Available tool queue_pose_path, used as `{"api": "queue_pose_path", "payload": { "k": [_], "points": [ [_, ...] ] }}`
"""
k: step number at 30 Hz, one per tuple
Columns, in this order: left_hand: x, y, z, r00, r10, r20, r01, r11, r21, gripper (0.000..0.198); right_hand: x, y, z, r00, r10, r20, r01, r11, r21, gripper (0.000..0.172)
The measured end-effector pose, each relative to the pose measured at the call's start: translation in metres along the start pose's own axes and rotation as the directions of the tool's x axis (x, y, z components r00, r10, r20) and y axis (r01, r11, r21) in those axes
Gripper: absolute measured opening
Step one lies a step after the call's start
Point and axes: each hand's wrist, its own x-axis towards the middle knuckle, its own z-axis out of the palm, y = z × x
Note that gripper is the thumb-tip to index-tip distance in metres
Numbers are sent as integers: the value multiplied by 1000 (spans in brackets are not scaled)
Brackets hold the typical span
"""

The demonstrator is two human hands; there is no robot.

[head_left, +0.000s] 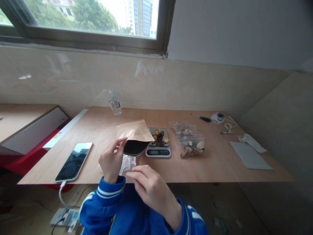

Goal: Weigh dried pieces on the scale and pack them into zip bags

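Below the window [97,16], a wood-topped desk [220,171] carries a digital scale [158,152] heaped with dried brown pieces [160,138]; zip bags [192,147] right of it hold similar ones. Left of the scale, the left hand [112,160] pinches a kraft-paper pouch [134,130], its dark mouth gaping nearward. Nearer, the right hand [154,186] hovers half-open, loosely bent, holding nothing visible.

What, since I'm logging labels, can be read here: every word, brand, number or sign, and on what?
No text here is readable.
Bottle: print too small to read.
Scale: front markings too small to read.
Clear bag: small white patch, too blurred.
Brown pouch: no readable text.
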Motion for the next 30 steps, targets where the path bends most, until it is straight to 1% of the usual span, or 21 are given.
{"api": "queue_pose_path", "payload": {
  "k": [3, 5, 7, 11, 14, 16, 19, 24, 26, 28, 30],
  "points": [
    [-1, 1, -2, 1000, -1, 4, 1, 1000, 7, 16, 4, -14, 11, 998, -20, 57, 20, 1000, 8, 28],
    [0, 3, -4, 1000, 6, -9, -6, 1000, 8, 16, 4, -17, 19, 997, -4, 80, 4, 1000, -1, 28],
    [6, 6, -5, 998, 34, -45, -33, 999, 11, 18, 2, -17, 23, 996, 18, 85, -19, 1000, 11, 31],
    [30, 17, -4, 988, 92, -128, -89, 996, 26, 20, -8, -13, 19, 995, 92, 36, -94, 992, 85, 36],
    [45, 24, -1, 987, 118, -112, -119, 993, -4, 21, -13, -7, 11, 988, 155, 11, -155, 981, 116, 35],
    [47, 25, 0, 989, 124, -87, -127, 991, -31, 21, -13, -4, 7, 983, 182, -5, -179, 974, 135, 39],
    [37, 20, -1, 992, 113, -51, -117, 990, -82, 23, -8, -4, 6, 981, 190, -39, -181, 970, 162, 45],
    [13, 10, -8, 996, 93, -11, -93, 987, -134, 22, 3, -8, 14, 987, 156, -34, -150, 980, 133, 47],
    [6, 8, -10, 996, 92, 12, -90, 985, -145, 22, 11, -6, 18, 986, 153, -61, -148, 985, 83, 51],
    [1, 6, -11, 996, 90, 10, -88, 985, -146, 22, 24, 1, 22, 985, 161, -66, -163, 987, -17, 53],
    [-6, 4, -10, 995, 99, -10, -100, 985, -141, 22, 44, 13, 26, 980, 198, -10, -198, 971, -136, 52]
  ]
}}
